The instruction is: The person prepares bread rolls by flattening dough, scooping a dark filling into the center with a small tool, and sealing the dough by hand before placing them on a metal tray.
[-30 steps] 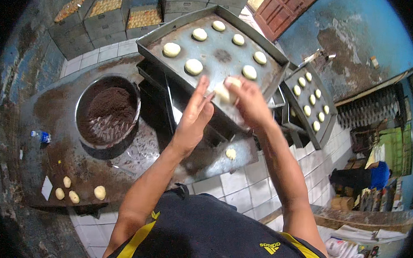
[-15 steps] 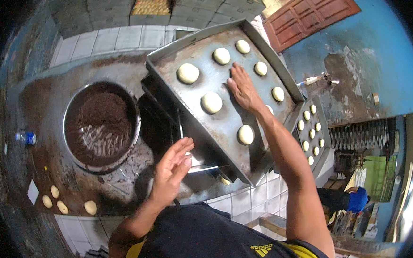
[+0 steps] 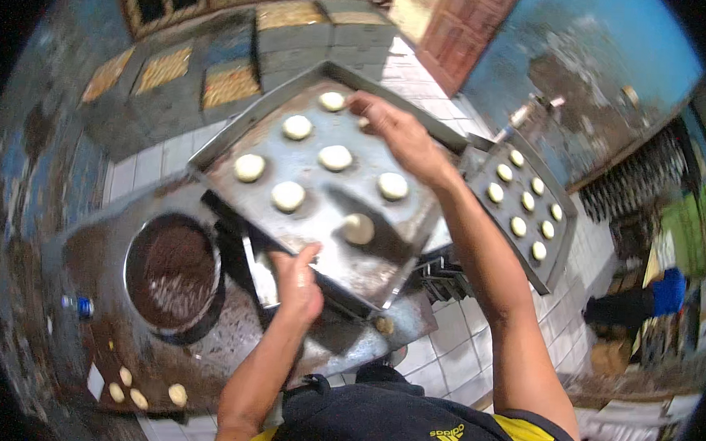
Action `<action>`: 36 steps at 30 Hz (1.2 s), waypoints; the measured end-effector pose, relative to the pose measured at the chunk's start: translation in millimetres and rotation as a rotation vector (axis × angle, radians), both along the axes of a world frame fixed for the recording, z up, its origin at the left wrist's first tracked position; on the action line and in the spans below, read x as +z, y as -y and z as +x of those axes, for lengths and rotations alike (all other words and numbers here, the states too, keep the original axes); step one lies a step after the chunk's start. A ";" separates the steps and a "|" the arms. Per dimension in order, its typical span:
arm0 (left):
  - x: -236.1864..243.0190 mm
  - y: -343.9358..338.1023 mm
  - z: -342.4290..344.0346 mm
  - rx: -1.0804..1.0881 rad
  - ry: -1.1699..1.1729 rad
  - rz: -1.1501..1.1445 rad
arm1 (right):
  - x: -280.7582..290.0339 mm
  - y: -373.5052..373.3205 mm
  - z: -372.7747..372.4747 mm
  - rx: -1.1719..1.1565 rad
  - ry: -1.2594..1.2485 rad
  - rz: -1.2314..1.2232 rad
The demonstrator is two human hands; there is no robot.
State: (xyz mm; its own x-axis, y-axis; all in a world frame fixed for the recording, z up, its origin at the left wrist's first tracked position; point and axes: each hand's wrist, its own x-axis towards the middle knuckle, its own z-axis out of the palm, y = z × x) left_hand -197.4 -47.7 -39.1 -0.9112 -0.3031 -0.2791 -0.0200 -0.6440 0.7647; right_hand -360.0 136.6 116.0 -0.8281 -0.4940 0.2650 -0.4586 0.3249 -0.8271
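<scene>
A large square metal baking tray (image 3: 308, 235) lies in front of me on another tray, with several round pale dough balls (image 3: 335, 157) spread over it. My right hand (image 3: 398, 138) is over the tray's far right part. Its slightly blurred fingers reach over a dough ball, which is partly hidden beneath them. At the tray's near left side, my left hand (image 3: 296, 288) takes the rim between thumb and fingers; some of those fingers are hidden. A shadow falls over the dough ball (image 3: 358, 229) nearest to me.
Left of the trays stands a round metal basin (image 3: 173, 278) of dark brown crumbly filling. Loose dough pieces (image 3: 138, 399) and a small bottle (image 3: 78, 306) lie farther left on the worktable. To the right is a second tray (image 3: 557, 247) of dough balls. Stacked boxes (image 3: 294, 55) line the back; a person in blue (image 3: 666, 292) is far right.
My left hand has come up from open air to the tray's near rim. The right hand has moved from the tray's middle toward its far edge. The whole view has shifted.
</scene>
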 end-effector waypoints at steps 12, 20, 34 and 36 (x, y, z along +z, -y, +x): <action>73.1 -174.1 -1.1 -0.266 -0.075 0.113 | -9.8 -290.2 269.6 -0.010 -0.027 -0.311; 51.2 -365.6 -62.5 -0.530 -0.110 -0.020 | -29.9 -402.6 346.7 -0.378 0.187 -0.415; -10.0 -431.7 -58.0 -0.488 -0.143 -0.844 | -242.9 -478.4 277.7 -1.437 0.136 -0.761; -16.7 -431.5 -57.3 -0.365 -0.069 -0.646 | -207.7 -448.2 256.7 -1.387 0.191 -0.793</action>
